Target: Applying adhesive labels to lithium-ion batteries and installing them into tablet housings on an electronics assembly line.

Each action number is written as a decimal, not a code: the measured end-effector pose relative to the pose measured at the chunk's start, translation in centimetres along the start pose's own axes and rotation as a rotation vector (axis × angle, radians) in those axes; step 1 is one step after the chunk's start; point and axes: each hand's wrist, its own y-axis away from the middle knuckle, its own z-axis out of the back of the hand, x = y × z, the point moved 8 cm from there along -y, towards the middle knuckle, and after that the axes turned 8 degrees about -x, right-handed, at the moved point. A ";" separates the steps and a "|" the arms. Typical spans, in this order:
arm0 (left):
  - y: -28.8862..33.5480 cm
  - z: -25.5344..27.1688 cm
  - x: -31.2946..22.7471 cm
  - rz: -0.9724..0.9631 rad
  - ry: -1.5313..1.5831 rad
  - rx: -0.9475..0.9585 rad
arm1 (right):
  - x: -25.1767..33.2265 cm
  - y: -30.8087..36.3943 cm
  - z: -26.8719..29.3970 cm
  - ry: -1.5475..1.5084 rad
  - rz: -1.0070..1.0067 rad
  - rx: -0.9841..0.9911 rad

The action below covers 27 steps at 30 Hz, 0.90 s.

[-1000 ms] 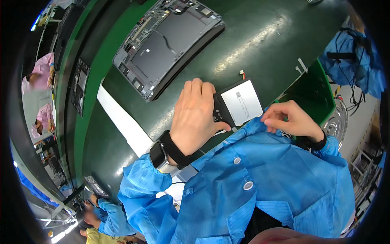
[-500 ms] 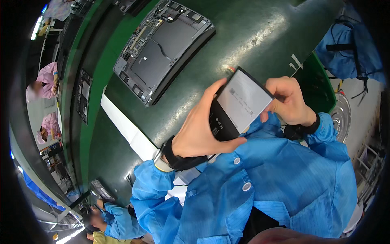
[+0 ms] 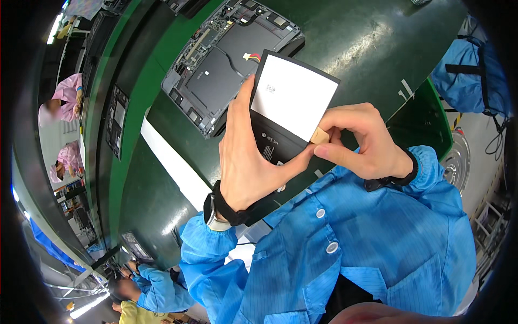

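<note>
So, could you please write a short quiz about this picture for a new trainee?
1. True or false: the flat black rectangular panel with a white sheet lies on the green belt.
2. Which hand pinches the small tan tab at the panel's edge? A) left hand B) right hand
3. Fill in: beyond the panel lies an opened grey ____ device with a red and yellow wire.

Key: 1 false, both hands hold it up; 2 B; 3 tablet-like.

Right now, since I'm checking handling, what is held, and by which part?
A flat black pack with a white sheet: left hand grips its left edge and lower corner; right hand pinches a tan tab at its lower right corner.
</note>
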 end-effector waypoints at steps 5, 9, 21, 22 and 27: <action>-0.5 -1.0 0.2 -0.037 0.028 0.112 | -2.1 -0.2 0.0 -0.126 -0.050 -0.040; 2.2 -4.8 1.9 0.480 0.989 0.328 | -0.7 -0.6 -1.0 -0.208 0.103 0.037; -0.9 -0.4 3.9 0.353 0.756 -0.194 | -1.6 -0.9 -1.0 0.176 0.077 -0.057; -0.7 -0.8 3.5 0.333 0.680 -0.210 | -0.6 -1.1 -1.9 0.137 0.101 -0.021; 0.0 -2.3 3.9 0.376 0.577 -0.211 | 0.7 -1.2 -2.8 0.157 0.157 -0.005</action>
